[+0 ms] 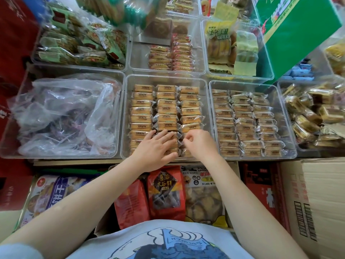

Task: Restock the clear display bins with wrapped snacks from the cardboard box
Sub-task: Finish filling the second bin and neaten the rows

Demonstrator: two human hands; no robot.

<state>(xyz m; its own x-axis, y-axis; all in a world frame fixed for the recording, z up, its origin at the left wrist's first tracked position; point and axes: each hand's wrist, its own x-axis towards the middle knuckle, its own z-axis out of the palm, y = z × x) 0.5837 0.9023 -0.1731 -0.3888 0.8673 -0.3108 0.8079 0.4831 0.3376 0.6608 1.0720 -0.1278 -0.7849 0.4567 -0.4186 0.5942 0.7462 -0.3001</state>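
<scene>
In the middle bin [125, 116], the left hand [156, 148] lies flat, fingers straight and together, pressing the front snacks [164, 111] so the rows stay neat. Just right of it, the right hand [198, 141] has fingers curled, apparently pinching a wrapper edge to seat it; the box [315, 195] sits right of the bin, below it.

Golden-tan rectangular biscuits in clear wrappers with dark print [166, 109]; clear plastic bin [124, 116]; green cardboard carton [291, 34]; red snack bag with black-gold diamond label [165, 191]; pale blue shirt, navy wave print [164, 243].
</scene>
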